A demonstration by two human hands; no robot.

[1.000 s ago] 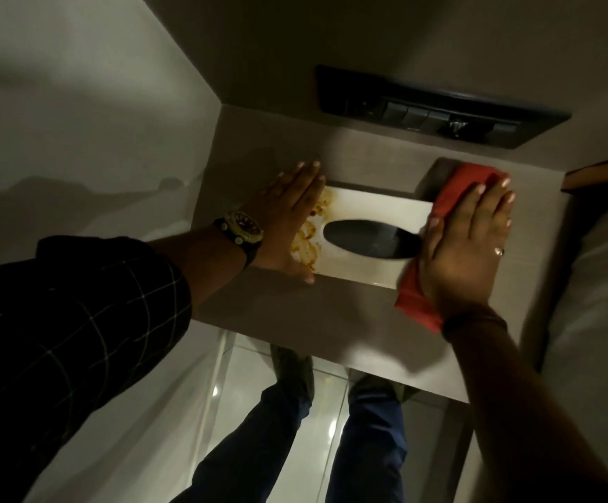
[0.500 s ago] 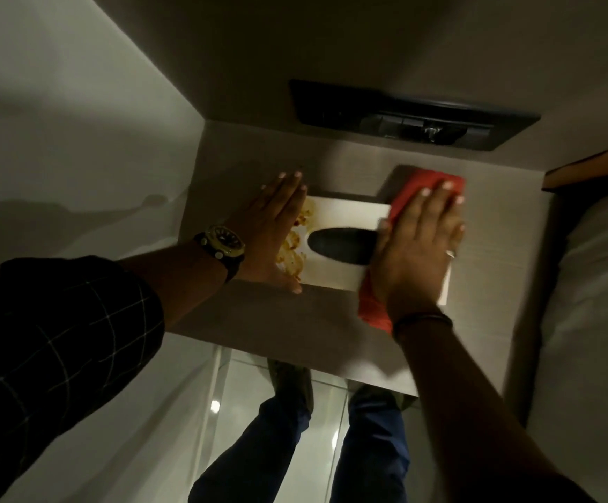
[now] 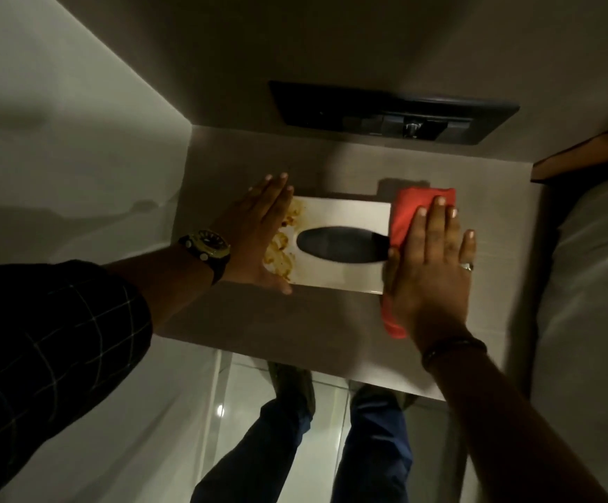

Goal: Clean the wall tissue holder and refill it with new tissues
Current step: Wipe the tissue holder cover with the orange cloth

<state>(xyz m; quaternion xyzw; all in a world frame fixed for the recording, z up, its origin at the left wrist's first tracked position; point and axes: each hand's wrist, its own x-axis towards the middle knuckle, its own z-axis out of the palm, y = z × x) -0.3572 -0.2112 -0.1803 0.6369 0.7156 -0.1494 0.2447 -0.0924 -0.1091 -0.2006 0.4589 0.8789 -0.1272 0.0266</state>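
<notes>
The wall tissue holder (image 3: 346,216) is a pale metal plate with a dark oval slot (image 3: 342,245), set in a grey-brown panel. Brown-yellow stains (image 3: 280,255) cover its left end. My left hand (image 3: 255,234), with a watch on the wrist, lies flat against the holder's left edge, fingers together, partly over the stains. My right hand (image 3: 429,263) presses a red cloth (image 3: 409,208) flat against the holder's right end. The cloth sticks out above my fingers and below my palm. No tissues are visible in the slot.
A black switch plate (image 3: 393,114) is set in the wall above the holder. A white wall (image 3: 59,157) closes the left side. A white fixture (image 3: 592,285) and a wooden edge (image 3: 585,154) stand at the right. My legs and shoes (image 3: 291,390) show below on a glossy tiled floor.
My right hand and the red cloth slid left over the holder's right part half a second ago, then back right to its right end. My left hand stayed at the left edge.
</notes>
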